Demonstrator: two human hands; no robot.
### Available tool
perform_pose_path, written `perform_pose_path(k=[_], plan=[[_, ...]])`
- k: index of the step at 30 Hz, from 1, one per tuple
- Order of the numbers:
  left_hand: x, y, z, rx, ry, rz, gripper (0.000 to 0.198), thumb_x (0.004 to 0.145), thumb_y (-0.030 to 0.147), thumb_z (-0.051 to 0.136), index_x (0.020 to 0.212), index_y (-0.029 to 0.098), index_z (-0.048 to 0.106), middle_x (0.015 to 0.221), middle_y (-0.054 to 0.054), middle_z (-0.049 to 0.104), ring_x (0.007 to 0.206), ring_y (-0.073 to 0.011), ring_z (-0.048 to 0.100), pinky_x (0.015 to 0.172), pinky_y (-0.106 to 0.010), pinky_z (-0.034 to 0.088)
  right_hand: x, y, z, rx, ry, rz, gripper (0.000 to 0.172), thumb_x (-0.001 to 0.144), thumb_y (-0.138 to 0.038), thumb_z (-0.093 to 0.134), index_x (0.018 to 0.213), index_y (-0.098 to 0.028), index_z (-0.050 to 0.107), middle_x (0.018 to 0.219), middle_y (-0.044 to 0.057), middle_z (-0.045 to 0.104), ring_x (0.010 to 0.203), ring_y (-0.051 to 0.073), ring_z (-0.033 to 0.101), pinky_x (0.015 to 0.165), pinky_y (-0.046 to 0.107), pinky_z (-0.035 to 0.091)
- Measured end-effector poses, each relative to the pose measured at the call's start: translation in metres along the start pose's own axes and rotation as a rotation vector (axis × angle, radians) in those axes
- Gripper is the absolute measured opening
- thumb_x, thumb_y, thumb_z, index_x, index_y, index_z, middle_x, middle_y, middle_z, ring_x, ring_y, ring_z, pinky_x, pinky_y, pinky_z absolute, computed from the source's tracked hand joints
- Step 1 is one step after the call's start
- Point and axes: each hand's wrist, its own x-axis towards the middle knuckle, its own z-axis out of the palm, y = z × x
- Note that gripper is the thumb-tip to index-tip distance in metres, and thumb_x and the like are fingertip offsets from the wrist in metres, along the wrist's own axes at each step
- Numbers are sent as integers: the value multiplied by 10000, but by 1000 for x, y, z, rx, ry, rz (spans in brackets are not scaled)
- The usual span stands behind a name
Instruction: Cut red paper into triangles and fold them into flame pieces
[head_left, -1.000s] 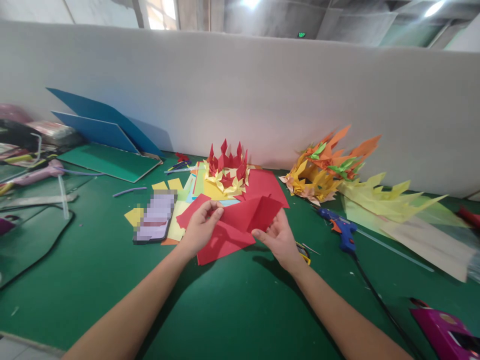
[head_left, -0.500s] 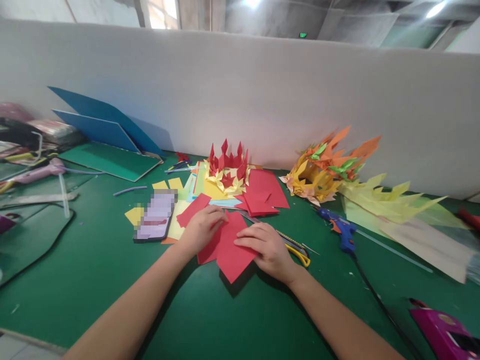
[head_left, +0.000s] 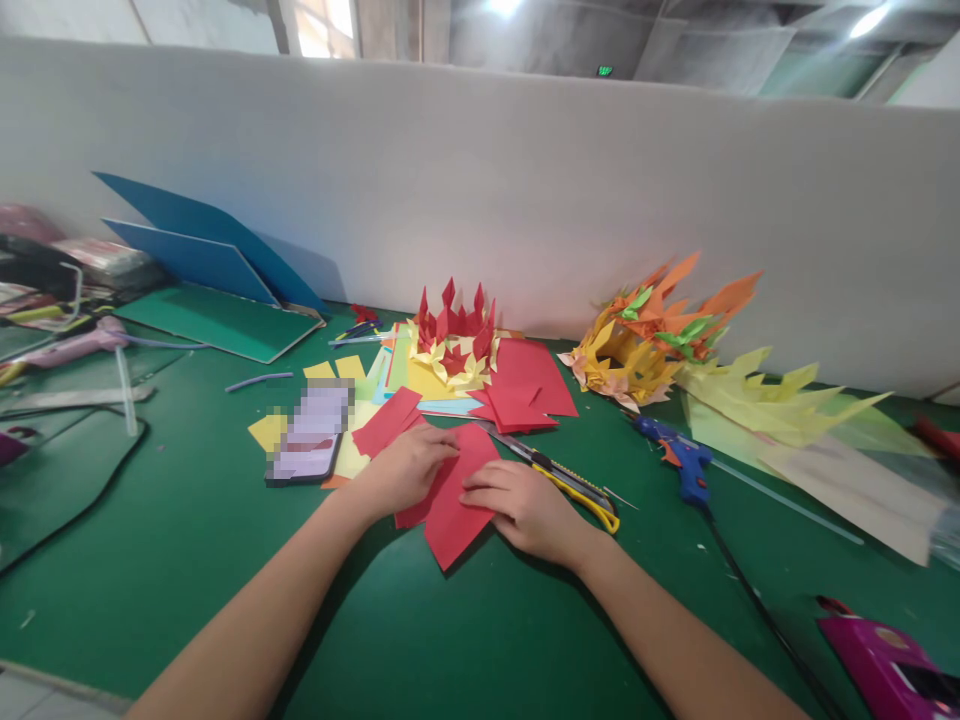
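A folded piece of red paper (head_left: 456, 525) lies just above the green tabletop between my hands, one pointed corner towards me. My left hand (head_left: 401, 470) is closed on its upper left side, fingers bent over the paper. From the right, my right hand (head_left: 529, 505) grips the other edge, with its thumb hidden underneath. Another red piece pokes out below my left hand, and a red strip (head_left: 386, 422) lies behind it. Beside my right hand rests a yellow-handled utility knife (head_left: 577, 490). Further back are red paper sheets (head_left: 544, 375) and a red and yellow paper crown (head_left: 454, 345).
A phone (head_left: 311, 440) lies left of my hands on yellow paper. To the right are a blue glue gun (head_left: 682, 460) with its cable, an orange and yellow paper crown (head_left: 652, 335) and a magenta tape measure (head_left: 885, 650). Blue boards (head_left: 202, 260) lean at back left.
The red paper and my right hand have shifted slightly left, uncovering more of the utility knife. My left hand stays nearly in place, still holding the paper.
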Motion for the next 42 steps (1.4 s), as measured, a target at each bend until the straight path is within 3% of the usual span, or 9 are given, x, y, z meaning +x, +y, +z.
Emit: perform_pose_path(k=[4, 10, 19, 24, 27, 31, 34, 38, 42], plan=[[-7, 8, -14, -26, -159, -79, 360, 849, 137, 423, 1159, 203, 594, 1317, -64, 545, 1192, -231, 493, 1017, -415, 359, 1, -3, -4, 37, -33, 41, 323, 772, -20, 461, 962, -161, 681, 995, 83, 681, 917, 194, 594, 828, 347, 501], [-10, 18, -30, -44, -341, -196, 457, 810, 209, 483, 1265, 230, 515, 1436, -27, 402, 1309, -291, 338, 1065, -519, 254, 2, -5, -5, 57, -39, 58, 326, 769, -18, 462, 959, -156, 689, 994, 84, 687, 929, 200, 599, 831, 349, 506], [-9, 23, -39, -53, -495, -226, 654, 768, 258, 525, 1393, 254, 333, 1525, -25, 182, 1392, -303, 147, 1097, -553, 147, 1, -5, -5, 57, -51, 67, 335, 769, -26, 462, 975, -165, 687, 1014, 82, 686, 939, 196, 601, 842, 355, 506], [-9, 24, -43, -63, -539, -221, 713, 733, 281, 536, 1405, 221, 306, 1533, -40, 136, 1403, -296, 86, 1105, -547, 116, 2, -6, -8, 60, -54, 52, 319, 773, -36, 468, 969, -168, 682, 1023, 83, 688, 945, 195, 609, 858, 357, 502], [-10, 25, -41, -71, -513, -196, 689, 719, 221, 526, 1384, 201, 346, 1524, -59, 181, 1398, -292, 125, 1100, -555, 128, 2, -5, -9, 56, -56, 21, 293, 796, -55, 471, 984, -165, 667, 1036, 92, 687, 960, 194, 610, 866, 363, 501], [-9, 23, -32, -87, -363, -169, 549, 718, 113, 496, 1262, 183, 503, 1449, -97, 372, 1338, -296, 296, 1080, -548, 205, 0, -3, -6, 48, -65, -14, 202, 844, -106, 488, 944, -165, 653, 1023, 92, 691, 971, 195, 613, 856, 356, 508], [-7, 21, -27, -165, -251, -116, 359, 763, 133, 497, 1103, 178, 603, 1279, -108, 551, 1184, -263, 483, 1002, -448, 365, -2, -1, -4, 37, -43, -44, 144, 867, -160, 512, 899, -169, 652, 999, 90, 696, 943, 192, 620, 824, 345, 515], [-6, 22, -26, -289, -270, -47, 379, 730, 14, 407, 993, 187, 618, 1075, -59, 625, 942, -177, 596, 763, -268, 478, -3, -1, -2, 56, 11, -84, 146, 887, -185, 512, 888, -176, 658, 912, 71, 711, 840, 173, 633, 748, 312, 516], [-6, 25, -25, -276, -291, -101, 418, 668, -23, 392, 955, 182, 616, 1027, -50, 630, 906, -180, 597, 707, -250, 466, -2, -2, -3, 138, 6, -34, 134, 884, -200, 531, 879, -180, 664, 862, 57, 707, 809, 160, 628, 737, 296, 497]])
